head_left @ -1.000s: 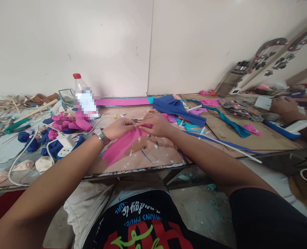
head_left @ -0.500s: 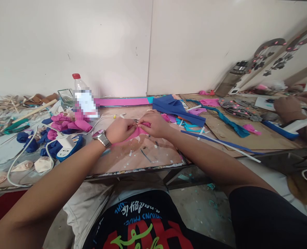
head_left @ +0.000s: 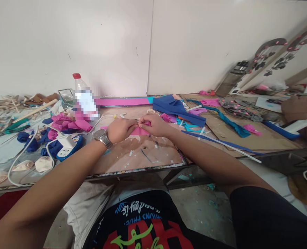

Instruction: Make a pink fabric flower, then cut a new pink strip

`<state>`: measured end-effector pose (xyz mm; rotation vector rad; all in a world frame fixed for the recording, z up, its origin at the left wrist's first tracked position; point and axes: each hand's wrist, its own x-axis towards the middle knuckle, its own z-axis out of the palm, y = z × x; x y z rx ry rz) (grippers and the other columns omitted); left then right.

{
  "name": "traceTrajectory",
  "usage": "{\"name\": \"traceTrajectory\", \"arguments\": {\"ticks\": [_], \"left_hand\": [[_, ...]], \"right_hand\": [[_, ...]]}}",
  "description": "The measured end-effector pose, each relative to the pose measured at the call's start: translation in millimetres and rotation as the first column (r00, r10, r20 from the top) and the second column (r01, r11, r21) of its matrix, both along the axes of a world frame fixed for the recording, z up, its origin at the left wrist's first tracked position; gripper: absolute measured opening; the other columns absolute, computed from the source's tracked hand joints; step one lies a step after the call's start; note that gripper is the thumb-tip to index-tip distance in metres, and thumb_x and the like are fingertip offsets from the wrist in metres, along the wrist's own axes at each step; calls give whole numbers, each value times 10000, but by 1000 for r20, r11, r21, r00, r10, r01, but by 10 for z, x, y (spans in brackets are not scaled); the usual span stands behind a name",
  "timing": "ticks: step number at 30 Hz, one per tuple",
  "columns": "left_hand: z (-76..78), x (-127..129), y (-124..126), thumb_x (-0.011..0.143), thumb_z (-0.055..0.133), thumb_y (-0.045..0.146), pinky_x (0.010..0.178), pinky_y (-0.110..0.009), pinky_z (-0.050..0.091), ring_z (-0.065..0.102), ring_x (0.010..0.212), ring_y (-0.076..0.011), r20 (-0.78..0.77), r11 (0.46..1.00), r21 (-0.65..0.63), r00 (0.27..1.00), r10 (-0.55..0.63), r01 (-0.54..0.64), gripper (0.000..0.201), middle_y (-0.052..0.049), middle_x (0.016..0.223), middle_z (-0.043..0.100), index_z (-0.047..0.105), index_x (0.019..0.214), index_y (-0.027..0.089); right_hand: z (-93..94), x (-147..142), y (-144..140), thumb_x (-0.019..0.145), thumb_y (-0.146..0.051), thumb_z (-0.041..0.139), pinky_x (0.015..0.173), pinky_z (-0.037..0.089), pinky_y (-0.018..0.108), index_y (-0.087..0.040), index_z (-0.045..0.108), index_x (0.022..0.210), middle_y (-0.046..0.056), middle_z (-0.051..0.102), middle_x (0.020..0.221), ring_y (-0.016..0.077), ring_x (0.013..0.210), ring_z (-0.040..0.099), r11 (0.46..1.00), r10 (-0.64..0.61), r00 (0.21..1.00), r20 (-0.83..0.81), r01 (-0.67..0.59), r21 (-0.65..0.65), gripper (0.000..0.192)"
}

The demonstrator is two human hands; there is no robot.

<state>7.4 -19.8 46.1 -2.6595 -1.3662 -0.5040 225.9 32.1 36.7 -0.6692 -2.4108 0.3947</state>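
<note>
Between my hands, just above the table, is a pink fabric strip (head_left: 140, 131). My left hand (head_left: 120, 130), with a metal watch (head_left: 102, 138) on its wrist, pinches the strip with thumb and finger. Close against it, my right hand (head_left: 153, 125) pinches the same strip, its fingertips nearly touching the left ones. Part of the strip is hidden under the hands, and a loose length shows behind the left one. A ring of pale tape (head_left: 151, 111) lies just beyond my right hand.
Blue fabric (head_left: 174, 107) lies to the right, beside a long white stick (head_left: 231, 147). Leftward are a power strip (head_left: 67, 148) with a cable, rolled pink and blue fabric flowers (head_left: 62, 122), and a bottle (head_left: 78, 81) with a phone before it. Another person's hands (head_left: 296, 107) are at far right.
My left wrist has turned, so the watch face shows more. The pink strip has shifted, with a length now visible behind my left hand. Both hands keep pinching it.
</note>
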Motion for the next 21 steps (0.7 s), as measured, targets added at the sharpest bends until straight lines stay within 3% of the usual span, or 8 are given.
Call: {"name": "traceTrajectory", "arguments": {"ticks": [5, 11, 21], "left_hand": [[-9, -1, 9, 1018, 418, 379, 651, -314, 343, 663, 736, -209, 43, 999, -40, 999, -28, 30, 342, -56, 840, 751, 702, 950, 202], [3, -2, 4, 1001, 424, 422, 591, -294, 276, 489, 571, -148, 165, 992, -121, 986, -27, 48, 405, -13, 629, 603, 611, 729, 188], [22, 7, -14, 938, 486, 384, 576, -273, 279, 401, 563, -120, 296, 953, -288, 955, -7, 97, 345, 28, 582, 503, 577, 675, 179]], "right_hand": [[5, 14, -9, 895, -242, 610, 826, 412, 335, -193, 711, 839, 39, 739, 839, 214, 866, 609, 997, 13, 1000, 7, -13, 77, 126], [7, 24, 23, 891, -239, 613, 848, 406, 353, -187, 727, 850, 35, 740, 816, 213, 834, 607, 994, -18, 1000, 10, 17, 110, 131], [52, 37, -8, 920, -287, 627, 940, 405, 384, -197, 748, 866, 49, 779, 875, 223, 889, 650, 992, 22, 999, 46, -28, 125, 160]]}}
